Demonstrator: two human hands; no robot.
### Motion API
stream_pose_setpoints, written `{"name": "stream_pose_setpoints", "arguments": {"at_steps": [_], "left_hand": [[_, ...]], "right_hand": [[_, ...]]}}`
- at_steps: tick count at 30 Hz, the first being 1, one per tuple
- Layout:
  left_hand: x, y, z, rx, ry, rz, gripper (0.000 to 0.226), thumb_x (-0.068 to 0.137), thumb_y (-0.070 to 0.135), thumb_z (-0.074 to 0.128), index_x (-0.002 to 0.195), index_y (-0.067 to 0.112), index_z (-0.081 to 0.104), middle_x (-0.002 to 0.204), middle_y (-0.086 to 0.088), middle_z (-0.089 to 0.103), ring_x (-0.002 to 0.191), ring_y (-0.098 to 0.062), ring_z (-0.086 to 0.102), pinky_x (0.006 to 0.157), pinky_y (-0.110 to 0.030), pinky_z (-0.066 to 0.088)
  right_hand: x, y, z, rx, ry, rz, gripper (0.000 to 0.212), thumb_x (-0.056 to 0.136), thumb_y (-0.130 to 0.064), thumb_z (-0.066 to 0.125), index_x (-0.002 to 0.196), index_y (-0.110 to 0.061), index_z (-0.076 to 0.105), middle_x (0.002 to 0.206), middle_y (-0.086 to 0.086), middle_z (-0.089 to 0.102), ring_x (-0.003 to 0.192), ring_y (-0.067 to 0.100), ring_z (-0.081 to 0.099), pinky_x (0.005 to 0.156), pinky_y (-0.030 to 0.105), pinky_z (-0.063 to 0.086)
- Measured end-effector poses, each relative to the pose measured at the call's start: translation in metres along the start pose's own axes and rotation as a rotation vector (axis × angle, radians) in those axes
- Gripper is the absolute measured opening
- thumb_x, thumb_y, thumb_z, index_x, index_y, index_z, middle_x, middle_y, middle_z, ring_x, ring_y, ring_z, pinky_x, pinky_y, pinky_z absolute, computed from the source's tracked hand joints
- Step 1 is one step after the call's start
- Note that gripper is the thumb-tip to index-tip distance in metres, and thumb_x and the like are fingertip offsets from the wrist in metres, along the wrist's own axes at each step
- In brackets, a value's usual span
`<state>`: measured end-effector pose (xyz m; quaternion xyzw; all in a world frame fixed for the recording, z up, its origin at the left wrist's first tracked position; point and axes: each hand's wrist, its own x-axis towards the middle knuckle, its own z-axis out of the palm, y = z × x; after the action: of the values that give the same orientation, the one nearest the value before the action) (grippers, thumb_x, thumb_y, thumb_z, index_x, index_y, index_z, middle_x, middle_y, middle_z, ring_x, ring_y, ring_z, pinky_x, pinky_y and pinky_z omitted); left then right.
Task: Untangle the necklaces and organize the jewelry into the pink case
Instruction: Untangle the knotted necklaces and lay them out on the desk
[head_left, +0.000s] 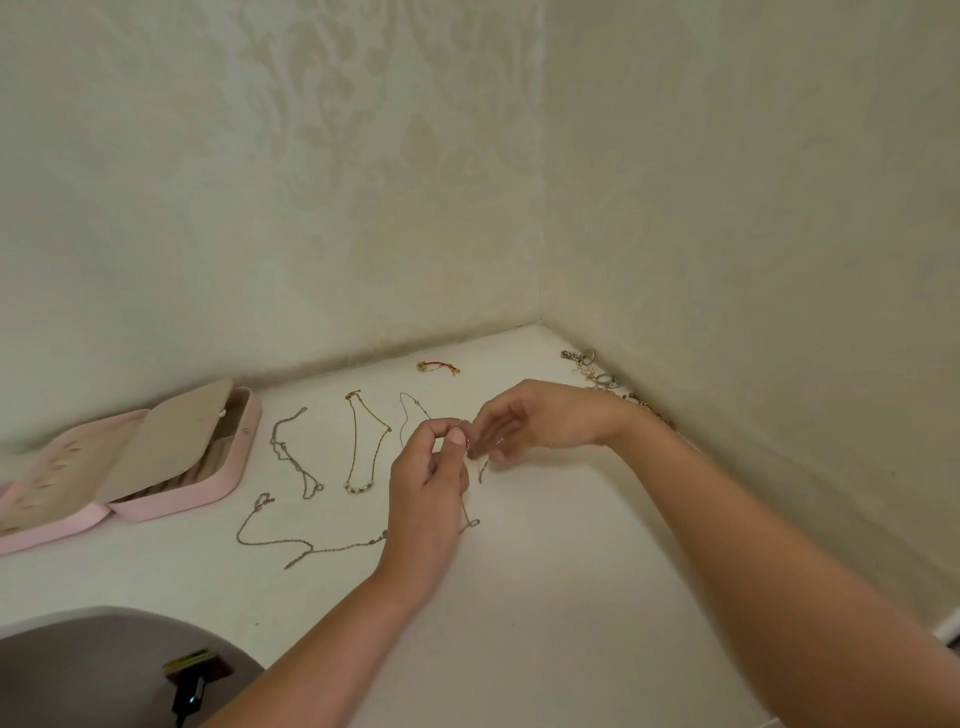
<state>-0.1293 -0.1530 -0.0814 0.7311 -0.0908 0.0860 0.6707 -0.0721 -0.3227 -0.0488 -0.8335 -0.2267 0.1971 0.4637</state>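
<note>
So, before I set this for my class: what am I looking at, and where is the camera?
There is no machine: one camera worn on a person's head looks down at their two bare hands over a white tabletop. The left hand pinches a thin chain; the right hand meets it at the same spot, its grip too blurred to judge. Nearby lie a gold necklace, a silver necklace, a long silver chain and a red bracelet. An open pink case sits at the left; more jewelry is heaped in the corner.
</note>
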Motion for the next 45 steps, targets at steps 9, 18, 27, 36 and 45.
{"name": "stream_pose_setpoints", "arguments": {"at_steps": [9, 18, 27, 36, 45], "left_hand": [[-0.003, 0.006, 0.0, -0.181, -0.063, -0.053, 0.025, 0.103, 0.015, 0.036, 0.085, 0.009, 0.053, 0.049, 0.011, 0.03, 0.043, -0.005, 0.021, 0.04, -0.016, 0.018], [0.002, 0.003, 0.0, -0.119, -0.01, -0.189, 0.03, 0.097, 0.008, 0.031, 0.07, 0.013, 0.043, 0.051, 0.004, 0.025, 0.043, -0.01, 0.018, 0.043, -0.023, 0.016], [0.0, 0.001, 0.004, -0.055, -0.12, -0.09, 0.028, 0.102, 0.006, 0.032, 0.08, 0.008, 0.05, 0.051, 0.002, 0.026, 0.042, -0.008, 0.02, 0.037, -0.017, 0.021], [0.003, 0.004, 0.004, -0.177, -0.036, -0.119, 0.028, 0.095, -0.001, 0.034, 0.073, 0.006, 0.051, 0.067, -0.002, 0.051, 0.059, -0.014, 0.045, 0.051, -0.015, 0.036], [0.012, -0.006, 0.001, -0.277, -0.013, -0.15, 0.032, 0.1, 0.022, 0.047, 0.075, 0.005, 0.056, 0.08, -0.003, 0.069, 0.075, -0.014, 0.065, 0.075, -0.028, 0.049]], "right_hand": [[0.012, 0.004, 0.016, -0.096, -0.002, -0.084, 0.017, 0.087, -0.005, 0.067, 0.103, -0.009, 0.064, 0.098, 0.006, 0.067, 0.098, 0.021, 0.063, 0.093, 0.029, 0.047], [-0.024, -0.013, -0.02, 0.102, 0.118, -0.051, 0.019, 0.091, -0.016, 0.062, 0.076, -0.022, 0.072, 0.074, -0.004, 0.058, 0.058, 0.006, 0.035, 0.058, 0.018, 0.032], [-0.018, -0.02, -0.013, 0.145, 0.513, -0.142, 0.021, 0.09, -0.011, 0.062, 0.071, -0.012, 0.069, 0.07, -0.005, 0.063, 0.062, 0.011, 0.04, 0.05, 0.011, 0.031], [-0.011, -0.025, 0.002, -0.234, 0.217, -0.024, 0.019, 0.093, -0.014, 0.058, 0.082, -0.014, 0.073, 0.073, 0.008, 0.064, 0.063, 0.007, 0.051, 0.064, 0.019, 0.042], [-0.017, -0.031, 0.002, -0.237, 0.126, 0.011, 0.019, 0.091, -0.011, 0.058, 0.084, -0.018, 0.075, 0.081, 0.004, 0.067, 0.073, 0.022, 0.05, 0.069, 0.028, 0.041]]}}
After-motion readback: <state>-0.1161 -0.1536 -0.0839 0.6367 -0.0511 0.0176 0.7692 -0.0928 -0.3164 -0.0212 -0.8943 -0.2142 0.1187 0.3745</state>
